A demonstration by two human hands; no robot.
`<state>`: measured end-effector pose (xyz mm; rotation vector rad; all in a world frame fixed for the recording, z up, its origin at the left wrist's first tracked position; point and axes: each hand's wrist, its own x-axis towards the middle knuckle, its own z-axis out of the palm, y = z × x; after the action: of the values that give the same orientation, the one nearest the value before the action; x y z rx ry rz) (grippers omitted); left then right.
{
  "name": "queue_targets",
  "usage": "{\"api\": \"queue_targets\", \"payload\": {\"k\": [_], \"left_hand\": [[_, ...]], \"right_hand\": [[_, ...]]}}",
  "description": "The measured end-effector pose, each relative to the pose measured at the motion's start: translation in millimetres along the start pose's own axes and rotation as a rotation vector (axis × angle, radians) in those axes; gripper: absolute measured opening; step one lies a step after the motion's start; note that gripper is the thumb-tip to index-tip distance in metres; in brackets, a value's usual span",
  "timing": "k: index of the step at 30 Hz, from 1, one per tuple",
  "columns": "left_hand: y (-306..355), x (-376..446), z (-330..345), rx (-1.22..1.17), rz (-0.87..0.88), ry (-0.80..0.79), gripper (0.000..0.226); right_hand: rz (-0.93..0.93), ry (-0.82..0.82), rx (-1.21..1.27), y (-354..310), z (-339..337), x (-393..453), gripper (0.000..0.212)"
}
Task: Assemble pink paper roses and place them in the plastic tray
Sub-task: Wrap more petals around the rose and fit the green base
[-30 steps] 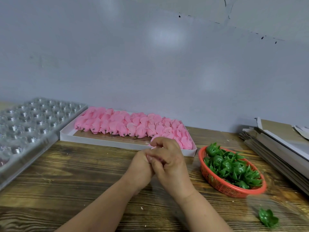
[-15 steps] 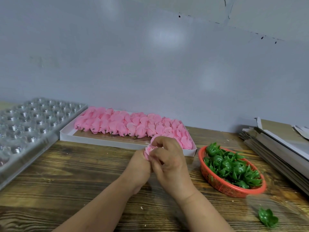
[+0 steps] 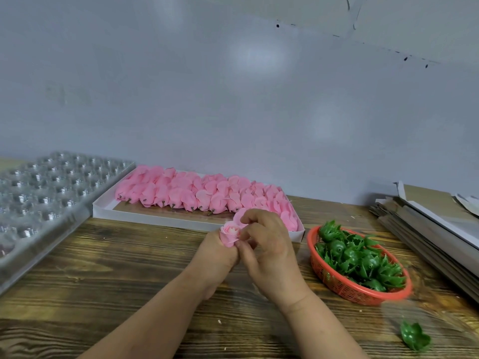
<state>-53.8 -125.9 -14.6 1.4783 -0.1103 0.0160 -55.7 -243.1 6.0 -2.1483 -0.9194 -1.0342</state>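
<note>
**Petals going round the bud**

Both hands meet above the brown wooden tabletop (image 3: 103, 275), just in front of the shallow white cardboard box (image 3: 155, 221). The left hand (image 3: 215, 257) grips the small pink paper rose (image 3: 230, 233) from below, fingers curled round its base, bud pointing up. The right hand (image 3: 267, 244) pinches an outer petal at the rose's right side, thumb and fingertips closed on the paper.

To do this well, I'd say the left hand should keep a firm hold low on the base while the right hand eases each petal outward gently; thin paper like this probably creases or tears under a hard tug.

Now the count. One rose in hand. One clear plastic tray (image 3: 51, 193) with rows of round cells, far left, well apart from the hands; no roses visible in it. One white box holding a dense row of pink paper flower heads (image 3: 197, 195), overlapping too much to count. One round orange plastic basket (image 3: 337, 283) at the right, heaped with green plastic calyx pieces (image 3: 363, 257), again too tangled to number. One loose green calyx (image 3: 414, 338) lies alone near the table's front right. A stack of flat cardboard sheets (image 3: 427, 229) sits at far right.
</note>
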Motion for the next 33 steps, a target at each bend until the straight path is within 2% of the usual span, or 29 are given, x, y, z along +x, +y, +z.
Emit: {"api": "queue_targets", "payload": {"k": [4, 5, 7, 8, 10, 13, 17, 25, 30, 33], "left_hand": [[-1, 0, 0, -0.034, 0.013, -0.019, 0.016], [-2, 1, 0, -0.054, 0.019, -0.012, 0.021], [-2, 0, 0, -0.078, 0.049, 0.036, 0.027], [-2, 0, 0, -0.111, 0.068, 0.063, 0.029], [-2, 1, 0, -0.212, 0.076, 0.091, 0.024], [-1, -1, -1, -0.303, 0.061, 0.091, 0.033], [-3, 1, 0, -0.293, 0.051, 0.089, 0.050], [-1, 2, -1, -0.283, 0.058, 0.009, 0.038], [1, -1, -7, -0.308, 0.054, -0.196, 0.021], [2, -1, -9, -0.284, 0.042, -0.231, 0.032]], "right_hand": [[0.024, 0.027, 0.029, 0, 0, 0, 0.004], [0.079, 0.065, 0.085, 0, 0, -1, 0.005], [0.313, 0.124, 0.244, 3, 3, -1, 0.007], [0.462, 0.101, 0.328, 5, 5, -1, 0.012], [0.707, -0.051, 0.531, 6, 8, -1, 0.020], [0.919, -0.239, 0.936, 4, 12, -6, 0.024], [0.967, -0.166, 1.142, 3, 15, -9, 0.021], [0.944, -0.054, 1.183, -7, 17, -6, 0.032], [0.944, -0.091, 1.334, 0, 15, -6, 0.013], [0.955, -0.163, 1.381, 5, 15, -7, 0.021]]}}
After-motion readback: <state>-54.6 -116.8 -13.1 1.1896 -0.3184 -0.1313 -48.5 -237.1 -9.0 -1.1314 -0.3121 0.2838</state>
